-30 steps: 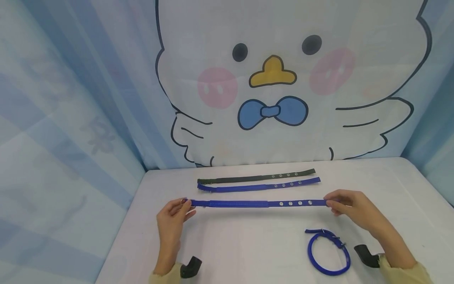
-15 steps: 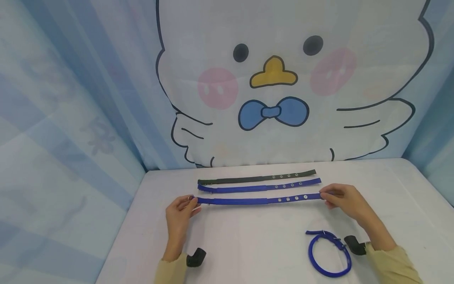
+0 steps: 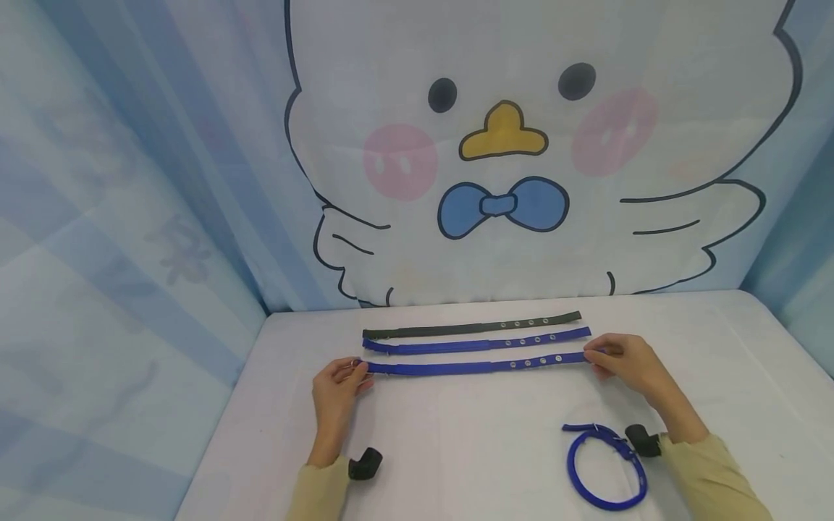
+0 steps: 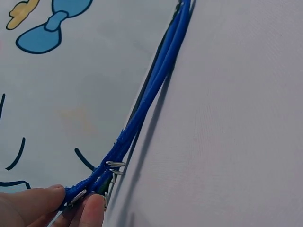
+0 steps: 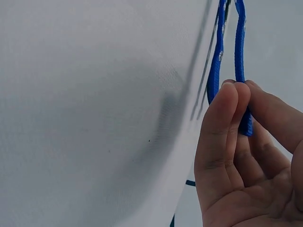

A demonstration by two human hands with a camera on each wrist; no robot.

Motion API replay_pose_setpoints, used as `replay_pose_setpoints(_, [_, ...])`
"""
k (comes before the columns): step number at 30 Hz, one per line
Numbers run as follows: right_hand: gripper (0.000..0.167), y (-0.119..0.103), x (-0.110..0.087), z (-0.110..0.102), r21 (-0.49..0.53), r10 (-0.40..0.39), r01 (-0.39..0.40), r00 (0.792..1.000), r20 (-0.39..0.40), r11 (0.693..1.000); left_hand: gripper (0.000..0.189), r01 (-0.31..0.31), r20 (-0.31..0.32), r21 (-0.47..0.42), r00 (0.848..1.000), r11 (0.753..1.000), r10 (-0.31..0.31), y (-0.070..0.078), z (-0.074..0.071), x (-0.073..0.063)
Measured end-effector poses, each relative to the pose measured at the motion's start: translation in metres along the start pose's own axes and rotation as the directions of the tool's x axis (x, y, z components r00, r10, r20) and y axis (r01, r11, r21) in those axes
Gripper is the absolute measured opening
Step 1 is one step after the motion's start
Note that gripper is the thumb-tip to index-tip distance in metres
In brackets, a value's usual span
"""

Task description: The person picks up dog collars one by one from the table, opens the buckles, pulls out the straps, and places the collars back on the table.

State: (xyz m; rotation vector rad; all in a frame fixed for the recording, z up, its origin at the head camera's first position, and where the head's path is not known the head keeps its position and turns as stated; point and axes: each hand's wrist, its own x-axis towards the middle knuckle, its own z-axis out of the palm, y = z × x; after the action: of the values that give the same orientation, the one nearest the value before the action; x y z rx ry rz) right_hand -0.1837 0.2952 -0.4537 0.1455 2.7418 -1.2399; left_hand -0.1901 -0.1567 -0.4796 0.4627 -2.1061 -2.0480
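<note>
A blue collar [image 3: 449, 368] with metal eyelets is stretched straight between both hands. My left hand [image 3: 339, 391] pinches its buckle end between thumb and fingers; in the left wrist view the metal of the buckle [image 4: 78, 197] shows at the fingertips. At the other end, my right hand [image 3: 628, 362] pinches the plain tip past the eyelets, and a short blue end [image 5: 246, 125] sticks out below the fingers in the right wrist view. Just behind the held collar lie a second blue collar [image 3: 449, 348] and a dark green collar [image 3: 449, 330], both laid out lengthwise.
Near my right forearm a blue collar buckled into a ring [image 3: 573, 470] lies on the white table [image 3: 469, 449]. A curtain with a cartoon bird [image 3: 502, 260] hangs behind the table's far edge. Black wrist mounts [image 3: 366, 464] stick out from both sleeves.
Both hands have moved the stretched blue collar away from me, closer to the two laid-out collars. The hands have come slightly nearer each other, and the collar now slants up to the right.
</note>
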Motion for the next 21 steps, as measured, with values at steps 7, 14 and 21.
replay_pose_setpoints(7, [0.029,0.005,0.010,0.001,-0.041,0.044,-0.044,0.999,0.003,0.998,0.023,0.023,-0.012,0.035,1.000,0.999,-0.023,-0.009,0.002,0.004])
replay_pose_setpoints(14, [0.030,0.011,0.017,0.003,-0.049,0.086,-0.084,0.996,0.034,0.995,0.023,0.052,-0.021,0.093,0.998,0.994,-0.051,-0.014,0.003,0.006])
replay_pose_setpoints(21, [0.029,0.009,0.020,0.005,-0.080,0.120,-0.116,0.992,0.047,0.990,0.024,0.053,-0.028,0.090,0.998,0.995,-0.051,-0.016,0.003,0.008])
